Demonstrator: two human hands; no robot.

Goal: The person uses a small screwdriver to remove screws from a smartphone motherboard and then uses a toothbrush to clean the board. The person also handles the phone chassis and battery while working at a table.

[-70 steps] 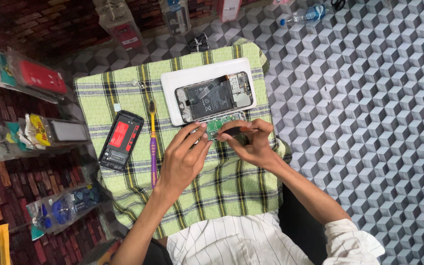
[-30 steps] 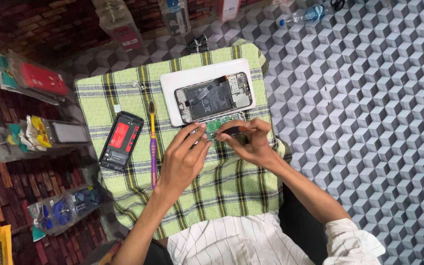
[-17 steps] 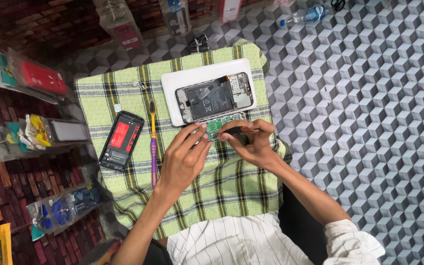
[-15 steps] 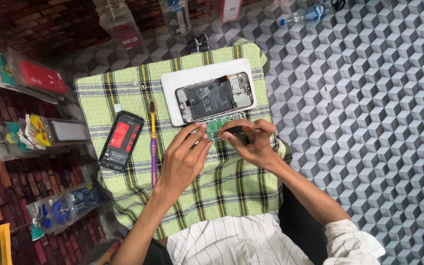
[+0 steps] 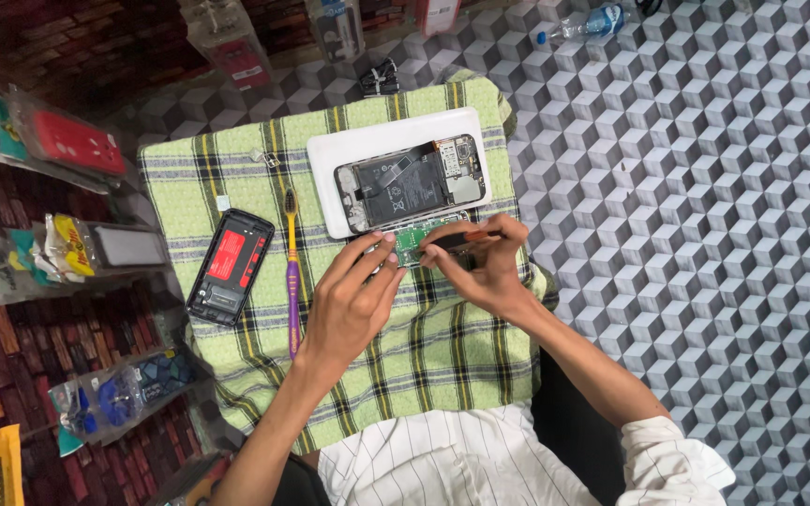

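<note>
My left hand (image 5: 353, 305) pinches a small green circuit board (image 5: 416, 237) at its left end, over a green checked cloth (image 5: 442, 347). My right hand (image 5: 480, 265) grips a thin screwdriver with an orange band (image 5: 466, 237), its tip resting on the board. Just beyond the board lies an opened phone (image 5: 412, 183) with its battery and inner parts showing, on a white rectangular pad (image 5: 330, 155).
A phone back cover with a red inside (image 5: 231, 265) and a yellow-purple toothbrush (image 5: 292, 272) lie on the cloth to the left. Packaged items in clear bags (image 5: 63, 141) lie on the dark floor at left. A water bottle (image 5: 585, 23) lies on the cube-patterned floor.
</note>
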